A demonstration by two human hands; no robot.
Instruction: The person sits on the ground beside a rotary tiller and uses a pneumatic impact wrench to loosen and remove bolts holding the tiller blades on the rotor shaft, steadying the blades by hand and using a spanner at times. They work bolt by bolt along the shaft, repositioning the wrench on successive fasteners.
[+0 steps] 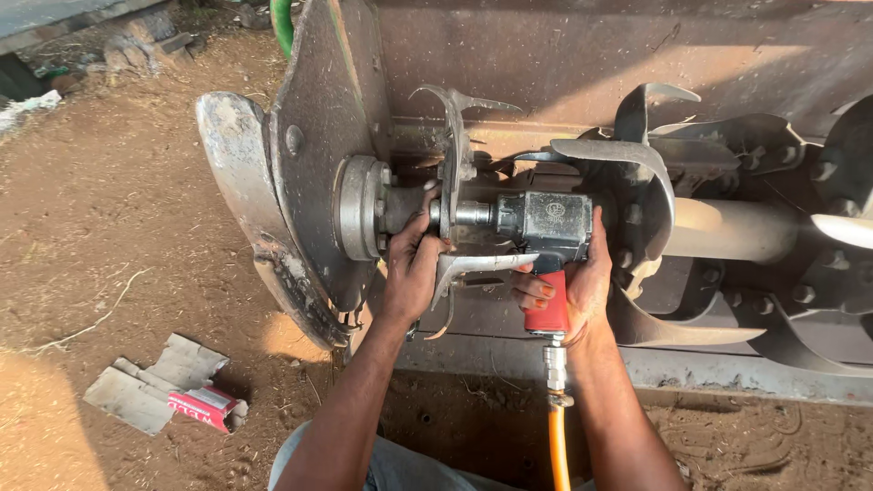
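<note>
two hands (414, 268) (582, 282), red-gripped steel wrench (546, 232)

Impact wrench (544, 223): matt grey cast-metal body, worn, with a smooth red handle grip, a bright metal hose fitting and a glossy orange hose (556, 445). Rotor blades (618, 155): dull, scuffed steel, edges polished pale; side plate (314, 136) and hub flange (359, 207) of rough, dusty, pitted metal. Ground (109, 209): dry, crumbly brown earth bearing creased grey cardboard (150, 382).
</note>
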